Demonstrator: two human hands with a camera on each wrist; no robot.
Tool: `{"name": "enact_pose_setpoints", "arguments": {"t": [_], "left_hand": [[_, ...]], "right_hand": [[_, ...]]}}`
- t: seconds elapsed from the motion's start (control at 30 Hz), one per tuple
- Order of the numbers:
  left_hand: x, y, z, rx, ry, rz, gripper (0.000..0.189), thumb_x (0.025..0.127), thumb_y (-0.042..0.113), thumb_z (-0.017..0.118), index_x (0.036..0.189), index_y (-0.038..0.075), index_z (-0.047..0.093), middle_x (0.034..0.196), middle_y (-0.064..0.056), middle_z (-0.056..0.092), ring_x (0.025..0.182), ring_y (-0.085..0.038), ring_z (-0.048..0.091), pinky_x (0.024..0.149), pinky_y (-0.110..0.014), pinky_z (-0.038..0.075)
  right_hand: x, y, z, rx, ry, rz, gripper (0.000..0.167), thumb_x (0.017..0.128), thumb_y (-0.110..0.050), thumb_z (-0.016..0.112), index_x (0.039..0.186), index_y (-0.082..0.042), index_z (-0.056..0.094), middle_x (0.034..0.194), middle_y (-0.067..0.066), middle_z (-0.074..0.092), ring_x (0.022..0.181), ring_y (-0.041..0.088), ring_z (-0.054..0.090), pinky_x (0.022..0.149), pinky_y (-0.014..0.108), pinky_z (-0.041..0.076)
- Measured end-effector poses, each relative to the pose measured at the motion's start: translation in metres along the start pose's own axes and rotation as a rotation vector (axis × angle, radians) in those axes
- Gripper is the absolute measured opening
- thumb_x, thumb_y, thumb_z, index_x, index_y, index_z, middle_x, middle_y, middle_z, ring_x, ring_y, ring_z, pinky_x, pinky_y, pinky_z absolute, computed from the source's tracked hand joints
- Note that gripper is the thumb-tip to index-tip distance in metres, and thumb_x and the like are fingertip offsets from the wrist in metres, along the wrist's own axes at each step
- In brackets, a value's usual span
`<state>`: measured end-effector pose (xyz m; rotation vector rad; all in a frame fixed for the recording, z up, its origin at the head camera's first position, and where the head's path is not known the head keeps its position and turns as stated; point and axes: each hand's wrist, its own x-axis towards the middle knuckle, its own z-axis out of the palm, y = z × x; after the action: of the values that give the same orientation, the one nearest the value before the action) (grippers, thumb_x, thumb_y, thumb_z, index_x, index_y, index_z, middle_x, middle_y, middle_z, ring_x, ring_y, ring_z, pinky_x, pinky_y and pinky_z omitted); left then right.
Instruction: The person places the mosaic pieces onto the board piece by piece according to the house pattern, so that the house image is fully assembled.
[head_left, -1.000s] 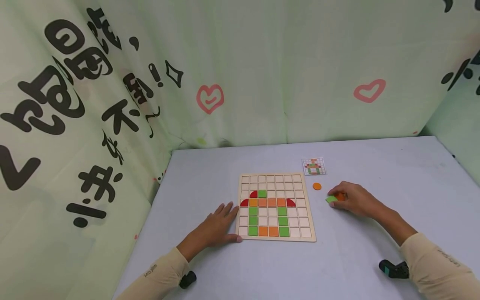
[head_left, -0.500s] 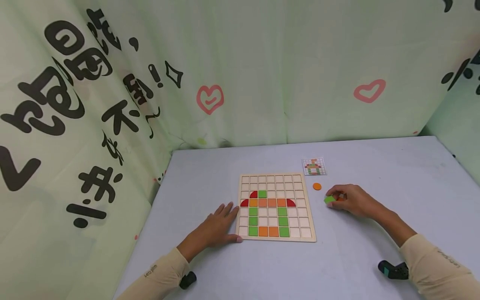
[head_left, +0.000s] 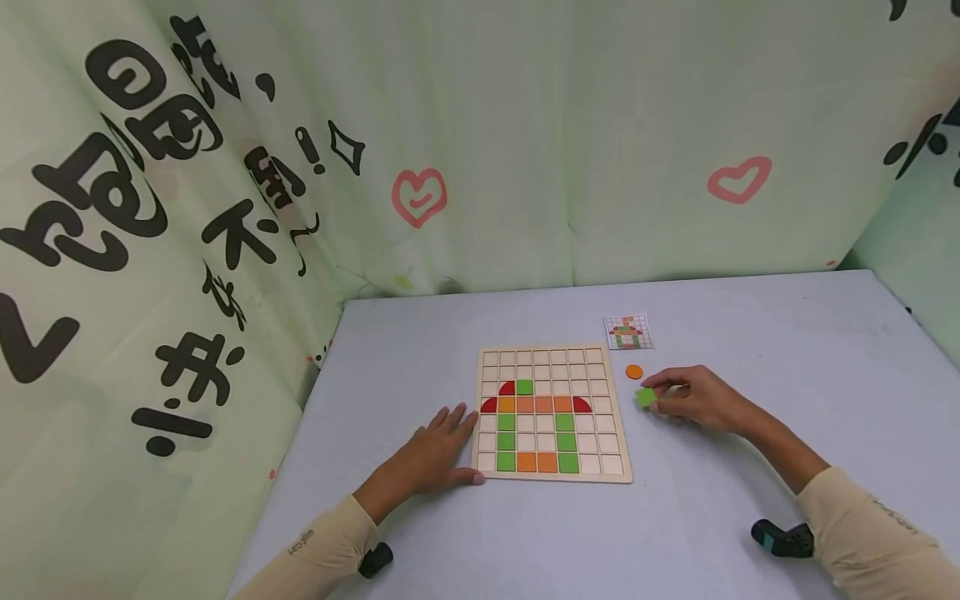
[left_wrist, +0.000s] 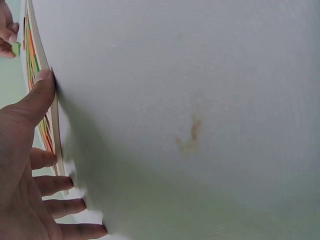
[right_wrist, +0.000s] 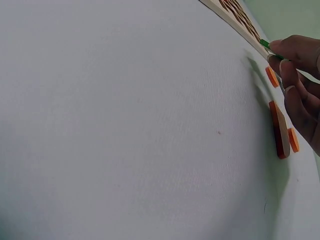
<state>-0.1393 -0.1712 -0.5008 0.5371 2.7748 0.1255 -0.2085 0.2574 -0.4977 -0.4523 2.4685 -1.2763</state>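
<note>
My right hand pinches a green square tile between thumb and fingertips, just right of a wooden grid board. In the right wrist view the same tile shows edge-on, held above the table. With fingers spread, my left hand rests against the board's left edge; its thumb touches the rim in the left wrist view. Green, orange and red tiles form an arch-like pattern in the grid, including a green tile and a red quarter-round tile.
An orange round tile lies right of the board. Behind it is a printed pattern card. Beneath my right hand, a reddish-brown piece and a small orange piece lie on the white tabletop. A curtain hangs behind.
My right hand has shifted slightly left with the green tile. The orange piece seen by its fingers earlier no longer shows in the head view. My left hand stays put.
</note>
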Motion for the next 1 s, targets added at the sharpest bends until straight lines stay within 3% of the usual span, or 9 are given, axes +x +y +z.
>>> {"name": "enact_pose_setpoints", "arguments": {"t": [0.57,1.0], "left_hand": [[0.0,0.0,-0.001,0.0,-0.004,-0.005,0.098,0.082,0.064,0.071,0.158,0.016,0.032,0.165,-0.011,0.03,0.151,-0.038,0.028,0.106,-0.064,0.042],[-0.001,0.001,-0.003,-0.007,-0.01,-0.001,0.098,0.083,0.064,0.071,0.159,0.016,0.031,0.165,-0.011,0.03,0.151,-0.038,0.029,0.106,-0.064,0.042]], "right_hand": [[0.023,-0.018,0.018,0.068,-0.021,-0.016,0.035,0.086,-0.011,0.078,0.117,0.0,0.066,0.096,0.011,0.06,0.056,0.011,0.051,0.055,0.023,0.045],[0.054,-0.031,0.049,0.072,-0.024,-0.068,0.03,0.087,-0.009,0.076,0.114,-0.001,0.067,0.093,0.01,0.061,0.065,0.013,0.056,0.057,0.023,0.049]]}}
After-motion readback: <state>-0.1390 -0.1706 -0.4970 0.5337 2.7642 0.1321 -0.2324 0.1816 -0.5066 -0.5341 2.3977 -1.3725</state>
